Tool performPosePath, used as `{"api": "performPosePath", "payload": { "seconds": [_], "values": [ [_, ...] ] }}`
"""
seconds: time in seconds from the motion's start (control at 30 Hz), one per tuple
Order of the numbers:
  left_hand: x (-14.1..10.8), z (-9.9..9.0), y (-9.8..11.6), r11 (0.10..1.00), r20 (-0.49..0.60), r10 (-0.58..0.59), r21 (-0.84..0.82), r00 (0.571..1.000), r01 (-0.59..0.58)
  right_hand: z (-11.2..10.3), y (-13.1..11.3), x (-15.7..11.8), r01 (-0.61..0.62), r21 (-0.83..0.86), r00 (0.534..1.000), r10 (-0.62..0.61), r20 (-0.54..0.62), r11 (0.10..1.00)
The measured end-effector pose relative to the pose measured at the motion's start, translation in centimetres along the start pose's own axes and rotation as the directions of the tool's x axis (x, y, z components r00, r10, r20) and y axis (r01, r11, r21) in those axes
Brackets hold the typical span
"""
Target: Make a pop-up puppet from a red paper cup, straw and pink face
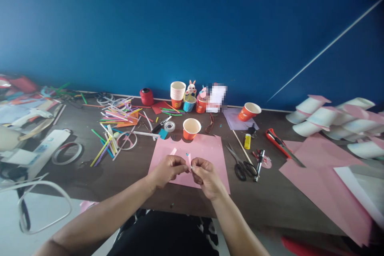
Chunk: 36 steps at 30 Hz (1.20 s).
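Over a pink paper sheet (210,150) on the dark table, my left hand (169,169) and my right hand (205,174) meet at a small pink paper piece (189,162) with a blue spot near its top. Both hands pinch it between thumb and fingertips. Another pale pink strip (173,151) shows just above my left hand; whether it is held cannot be made out. Just beyond the hands stands an upright orange and white paper cup (192,129). Scissors (241,164) with black handles lie right of the sheet.
Straws (120,114) and a tape roll (169,127) lie left. Stacked cups (178,94) and a rabbit figure (191,88) stand at the back. A red cutter (279,144), pink sheets (321,176) and white cups (312,122) are right. A power strip (49,150) is far left.
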<state>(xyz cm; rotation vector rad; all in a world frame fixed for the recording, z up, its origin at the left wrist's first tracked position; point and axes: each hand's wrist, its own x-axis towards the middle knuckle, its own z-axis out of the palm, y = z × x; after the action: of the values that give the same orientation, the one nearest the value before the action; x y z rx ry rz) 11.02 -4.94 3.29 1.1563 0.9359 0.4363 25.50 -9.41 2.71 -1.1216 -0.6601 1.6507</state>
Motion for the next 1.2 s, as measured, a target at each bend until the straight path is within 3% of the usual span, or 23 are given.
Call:
{"api": "performPosePath", "payload": {
  "seconds": [0.33,0.43,0.53,0.7,0.83,0.93,1.07,1.2],
  "values": [
    [-0.1,0.3,0.1,0.98,0.028,-0.05,-0.192,0.998,0.054,-0.3,0.1,0.0,-0.065,0.125,0.997,0.059,0.054,0.99],
    [-0.1,0.2,0.1,0.982,0.019,-0.049,-0.18,0.999,0.052,-0.2,0.1,0.0,-0.024,0.005,1.0,0.024,0.016,1.0],
    [-0.1,0.1,0.0,0.99,0.007,-0.038,-0.137,0.999,0.039,-0.1,-0.1,-0.1,0.099,-0.287,0.991,-0.121,-0.061,0.953],
    [0.0,0.0,-0.5,0.993,-0.063,0.053,0.11,0.997,-0.046,0.3,0.0,-0.4,0.276,-0.694,0.916,-0.401,-0.02,0.665],
    [-0.1,0.2,-0.6,0.915,-0.124,0.241,0.36,0.963,-0.183,0.9,0.0,-1.0,0.307,-0.911,0.81,-0.578,0.098,0.275],
    [-0.1,0.6,-0.8,0.865,-0.151,0.297,0.461,0.943,-0.198,1.2,0.2,-1.2,0.278,-0.96,0.766,-0.613,0.193,0.046],
    [0.0,0.7,-1.2,0.84,-0.144,0.322,0.5,0.936,-0.212,1.0,0.9,-1.2,0.213,-0.972,0.769,-0.597,0.229,-0.099],
    [0.2,0.7,-1.2,0.869,-0.13,0.302,0.445,0.944,-0.216,0.8,1.3,-1.1,0.216,-0.966,0.762,-0.594,0.259,-0.144]
  ]
}}
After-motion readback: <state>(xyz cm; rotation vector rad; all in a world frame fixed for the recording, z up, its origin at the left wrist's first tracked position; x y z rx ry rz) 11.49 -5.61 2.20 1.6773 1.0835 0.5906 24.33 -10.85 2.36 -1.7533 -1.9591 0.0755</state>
